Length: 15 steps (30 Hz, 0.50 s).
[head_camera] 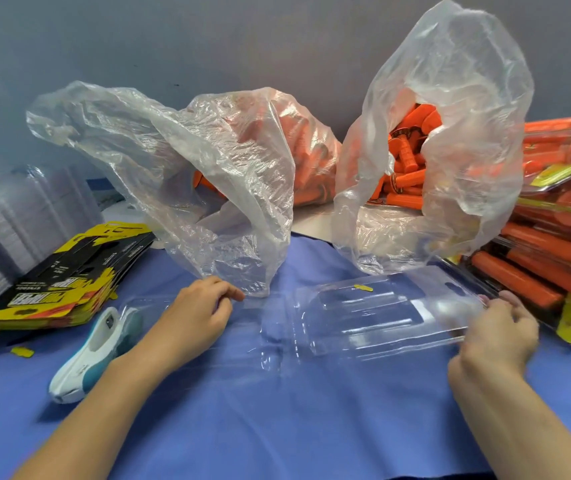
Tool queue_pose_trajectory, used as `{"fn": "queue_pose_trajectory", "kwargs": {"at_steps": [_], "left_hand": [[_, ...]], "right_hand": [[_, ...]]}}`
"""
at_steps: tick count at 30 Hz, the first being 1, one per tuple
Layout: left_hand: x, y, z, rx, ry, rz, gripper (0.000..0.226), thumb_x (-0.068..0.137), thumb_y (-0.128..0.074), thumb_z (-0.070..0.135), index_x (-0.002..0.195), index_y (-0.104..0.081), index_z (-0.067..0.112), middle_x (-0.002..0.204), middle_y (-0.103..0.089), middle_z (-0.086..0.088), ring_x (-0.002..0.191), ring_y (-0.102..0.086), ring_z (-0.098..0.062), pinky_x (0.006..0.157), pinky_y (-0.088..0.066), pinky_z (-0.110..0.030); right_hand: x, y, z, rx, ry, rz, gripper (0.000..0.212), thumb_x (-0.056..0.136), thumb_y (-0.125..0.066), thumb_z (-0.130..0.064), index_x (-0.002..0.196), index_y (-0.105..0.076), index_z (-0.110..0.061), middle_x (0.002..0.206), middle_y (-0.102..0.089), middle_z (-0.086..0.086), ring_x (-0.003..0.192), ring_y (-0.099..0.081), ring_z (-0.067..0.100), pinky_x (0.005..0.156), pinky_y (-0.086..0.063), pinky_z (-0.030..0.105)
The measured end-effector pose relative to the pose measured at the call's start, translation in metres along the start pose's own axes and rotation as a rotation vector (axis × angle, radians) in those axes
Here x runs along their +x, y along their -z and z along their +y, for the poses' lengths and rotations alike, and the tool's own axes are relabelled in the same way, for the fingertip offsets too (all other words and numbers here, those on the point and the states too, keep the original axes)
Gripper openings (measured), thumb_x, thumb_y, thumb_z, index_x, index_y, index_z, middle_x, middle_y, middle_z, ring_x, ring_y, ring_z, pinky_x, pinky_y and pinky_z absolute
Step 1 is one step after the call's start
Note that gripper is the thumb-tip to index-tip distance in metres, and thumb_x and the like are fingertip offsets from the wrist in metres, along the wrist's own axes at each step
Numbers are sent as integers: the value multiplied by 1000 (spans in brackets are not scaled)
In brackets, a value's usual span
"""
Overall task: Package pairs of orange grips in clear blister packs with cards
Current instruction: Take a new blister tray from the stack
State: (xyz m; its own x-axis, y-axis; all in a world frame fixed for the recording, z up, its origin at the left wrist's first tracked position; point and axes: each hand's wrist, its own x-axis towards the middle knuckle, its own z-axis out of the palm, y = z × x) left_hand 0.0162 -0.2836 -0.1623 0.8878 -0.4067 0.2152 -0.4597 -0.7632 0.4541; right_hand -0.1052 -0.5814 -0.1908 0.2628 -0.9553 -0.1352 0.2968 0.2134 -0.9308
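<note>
An empty clear blister pack [377,317] lies opened flat on the blue cloth [277,417], its halves spread left and right. My right hand [499,330] pinches the pack's right edge. My left hand [201,313] rests with curled fingers on the pack's left half, beside the lip of a plastic bag [208,188]. That bag and a second bag [450,161] at the back hold loose orange grips [405,168]. A fanned stack of yellow and black cards [69,271] lies at the left.
A white and teal stapler [93,355] lies by my left forearm. A stack of empty clear blisters [17,216] stands at far left. Finished packs with orange grips [554,237] are piled at the right. A small yellow scrap [22,351] lies near the cards.
</note>
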Motion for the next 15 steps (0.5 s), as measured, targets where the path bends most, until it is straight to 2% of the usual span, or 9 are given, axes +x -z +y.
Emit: {"fn": "queue_pose_trajectory", "kwargs": {"at_steps": [2, 5, 8, 10, 13, 15], "left_hand": [[-1, 1, 2, 12, -19, 8, 28, 98, -46, 8, 106, -69, 21, 105, -61, 10, 107, -53, -14, 101, -39, -36], [-4, 7, 5, 7, -31, 52, 27, 98, -47, 7, 108, -69, 20, 109, -63, 9, 109, -55, -16, 102, -40, -38], [-11, 16, 5, 64, -30, 141, 24, 97, -50, 8, 108, -69, 19, 112, -66, 7, 109, -57, -20, 101, -39, -41], [-18, 25, 2, 79, -3, 178, 22, 98, -52, 11, 109, -69, 19, 111, -66, 6, 108, -57, -21, 100, -39, -41], [-32, 35, -7, 143, -6, 144, 17, 98, -54, 20, 109, -68, 23, 107, -65, 10, 107, -57, -19, 96, -40, -36], [-40, 37, -11, 190, -26, 85, 15, 98, -54, 35, 107, -66, 31, 106, -61, 20, 106, -55, -11, 86, -35, -17]], "right_hand": [[13, -16, -10, -91, -12, 6, 22, 97, -46, -10, 111, -48, -28, 83, -50, -8, 41, -48, -8, 40, -33, 8], [21, -15, 0, -213, 113, -22, 26, 97, -51, -13, 118, -56, -27, 92, -56, -3, 63, -49, 2, 49, -36, 10], [19, -18, -1, -423, 279, -112, 27, 96, -51, -14, 121, -58, -19, 115, -60, 8, 98, -56, 25, 78, -38, 24], [11, -19, 0, -636, 418, -126, 31, 93, -53, -13, 123, -58, -17, 127, -54, 16, 117, -46, 36, 94, -34, 38], [-6, -20, -2, -758, 712, -220, 34, 91, -55, -7, 124, -60, -14, 125, -53, 18, 119, -43, 38, 100, -32, 46], [-19, -23, -2, -794, 958, -395, 33, 91, -54, -7, 123, -61, -14, 121, -58, 13, 113, -50, 36, 97, -36, 46]]}}
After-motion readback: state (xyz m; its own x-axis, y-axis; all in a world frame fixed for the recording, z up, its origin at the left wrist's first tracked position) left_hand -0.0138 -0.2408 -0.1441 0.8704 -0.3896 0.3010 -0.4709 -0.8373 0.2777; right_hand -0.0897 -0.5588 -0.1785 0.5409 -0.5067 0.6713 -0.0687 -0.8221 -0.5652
